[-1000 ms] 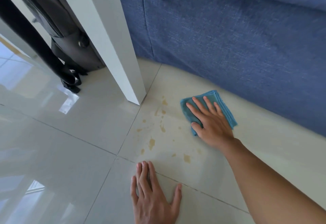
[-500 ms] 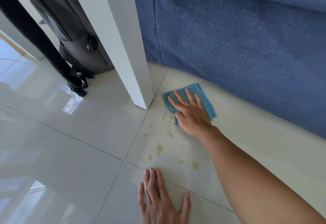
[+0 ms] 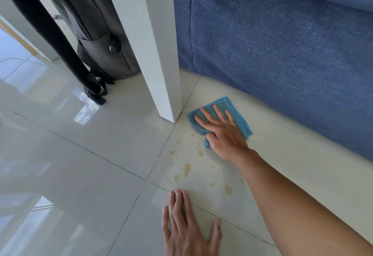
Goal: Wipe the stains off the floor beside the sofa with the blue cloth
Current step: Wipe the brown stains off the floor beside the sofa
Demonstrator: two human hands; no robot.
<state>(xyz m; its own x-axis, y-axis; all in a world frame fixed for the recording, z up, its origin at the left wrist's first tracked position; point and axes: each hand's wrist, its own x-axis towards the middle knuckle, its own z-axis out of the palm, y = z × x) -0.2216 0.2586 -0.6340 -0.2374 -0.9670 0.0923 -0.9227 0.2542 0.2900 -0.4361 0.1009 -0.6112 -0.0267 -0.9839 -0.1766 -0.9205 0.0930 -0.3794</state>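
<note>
Glossy pale tile floor (image 3: 60, 155) seen throughout; dark bag (image 3: 101, 40) parked at 10 o'clock behind white post (image 3: 157, 54). Left hand (image 3: 187, 229) laid flat at 6 o'clock, fingers apart, nothing gripped: judged as body support. Tan stains (image 3: 186, 170) scattered at centre, unwiped. Blue cloth (image 3: 222, 106) kept folded at 1 o'clock from stains, pressed under right hand (image 3: 224, 134), fingers spread for even pressure, thumb tucked at cloth edge. Blue fabric sofa (image 3: 282, 44) at 2 o'clock.
</note>
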